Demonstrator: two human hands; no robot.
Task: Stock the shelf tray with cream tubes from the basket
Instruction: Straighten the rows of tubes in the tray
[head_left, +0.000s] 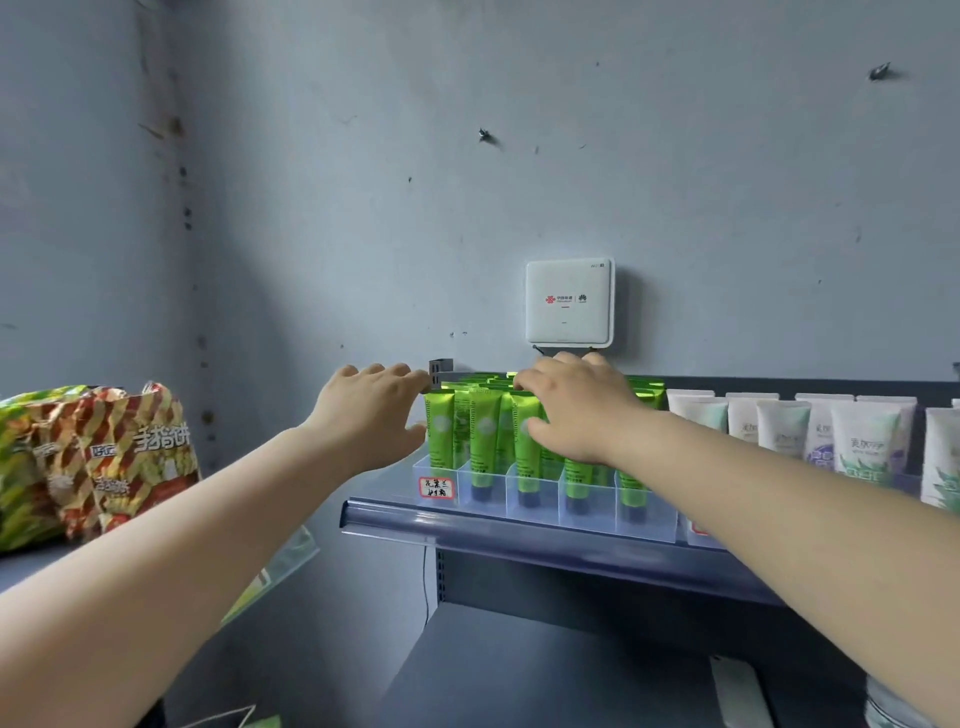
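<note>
Basket not in view. Green cream tubes (485, 441) stand cap-down in the clear shelf tray (535, 501), which sits on the shelf (467, 525) under a white box on the wall (569, 301). Tray front shows 5 slots w/ a tube in each; rows behind are packed tight and partly covered by the hands, so total count can't be told. Caps look dark thru the plastic, hard to make out. Small handwritten label (436, 487) on the tray's left front, text not readable.

Left hand (371, 415) is at the tray's left end, fingers (387, 371) spread & fairly straight over the back corner, thumb near the outermost tube; whether it touches is unclear. Right hand (576, 405) lies palm-down on top of the tubes, fingers loosely apart & pressing on the tops, not wrapped round any; fingertips at the back are partly hidden.

To the right, white tubes (784, 428) in another tray, abt 8 seen, row cut off by the frame edge. Left: snack bags (104, 457) on a lower ledge, 2–3, overlapping, cut off at the edge.
</note>
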